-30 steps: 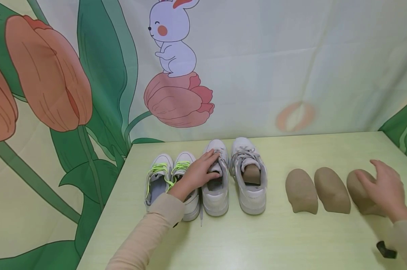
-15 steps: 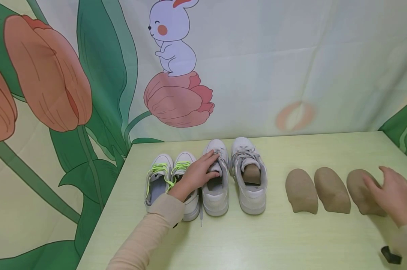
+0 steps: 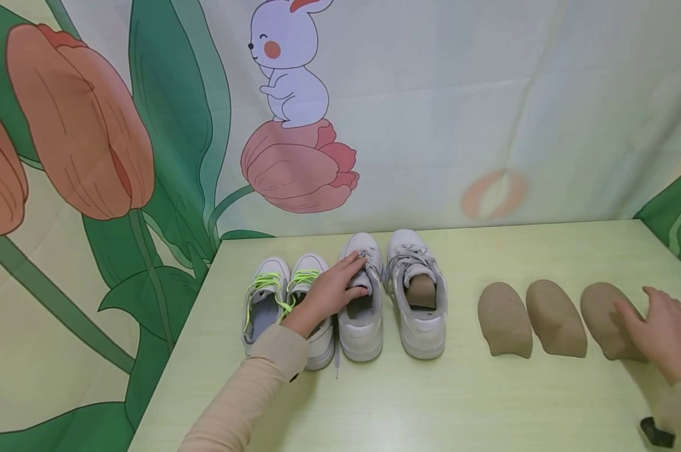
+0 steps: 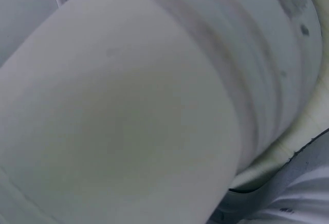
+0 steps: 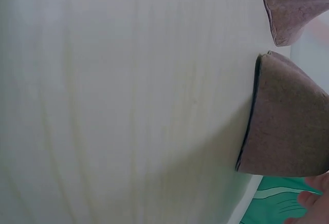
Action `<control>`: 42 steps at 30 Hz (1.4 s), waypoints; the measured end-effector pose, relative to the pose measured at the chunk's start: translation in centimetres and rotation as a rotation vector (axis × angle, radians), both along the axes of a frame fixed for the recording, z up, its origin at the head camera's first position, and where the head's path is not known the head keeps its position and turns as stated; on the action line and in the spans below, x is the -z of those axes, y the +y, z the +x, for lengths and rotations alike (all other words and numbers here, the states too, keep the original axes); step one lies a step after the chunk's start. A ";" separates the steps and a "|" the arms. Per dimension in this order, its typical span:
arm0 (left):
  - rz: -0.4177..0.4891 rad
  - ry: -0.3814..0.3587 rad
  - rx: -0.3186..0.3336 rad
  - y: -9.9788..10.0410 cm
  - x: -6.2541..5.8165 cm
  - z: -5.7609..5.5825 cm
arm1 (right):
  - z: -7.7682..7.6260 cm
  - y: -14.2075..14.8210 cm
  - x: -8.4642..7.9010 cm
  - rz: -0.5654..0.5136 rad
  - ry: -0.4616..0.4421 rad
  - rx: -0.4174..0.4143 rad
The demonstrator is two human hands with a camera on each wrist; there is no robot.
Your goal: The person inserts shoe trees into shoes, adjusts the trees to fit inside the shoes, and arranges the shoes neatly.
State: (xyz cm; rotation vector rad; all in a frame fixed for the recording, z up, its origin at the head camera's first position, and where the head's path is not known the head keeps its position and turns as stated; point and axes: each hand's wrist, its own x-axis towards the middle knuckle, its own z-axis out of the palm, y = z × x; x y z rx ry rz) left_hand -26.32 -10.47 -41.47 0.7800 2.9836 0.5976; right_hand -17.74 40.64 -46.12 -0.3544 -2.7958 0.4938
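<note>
My left hand (image 3: 333, 287) rests on a white sneaker (image 3: 360, 339) with grey laces, its fingers stretched over the laces and its thumb beside the tongue. The matching sneaker (image 3: 422, 336) stands to its right with a brown moulded shoe insert (image 3: 421, 290) inside. Three more brown inserts lie in a row: a left one (image 3: 504, 320), a middle one (image 3: 556, 319) and a right one (image 3: 602, 317). My right hand (image 3: 664, 333) is beside the right insert, fingers spread, the thumb overlapping it. In the right wrist view some fingers (image 5: 313, 203) show past that insert (image 5: 288, 126).
Two white shoes with neon green laces (image 3: 267, 279) stand at the left of the pale table (image 3: 459, 408), partly behind my left forearm. A printed cloth (image 3: 430, 125) hangs along the back. A black wrist device (image 3: 656, 432) is at my right sleeve.
My right hand has shifted to the right and slightly nearer me, uncovering more of the right insert. The left hand, shoes and inserts have stayed in place.
</note>
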 end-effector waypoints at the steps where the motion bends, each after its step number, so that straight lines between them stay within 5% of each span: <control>1: -0.001 -0.002 0.000 0.0 0.0 0.0 | 0.0 0.0 0.0 -0.007 -0.009 0.004; 42: 0.004 -0.023 -0.014 0.0 0.3 0.0 | 0.9 -0.8 1.3 -0.192 -0.042 -0.107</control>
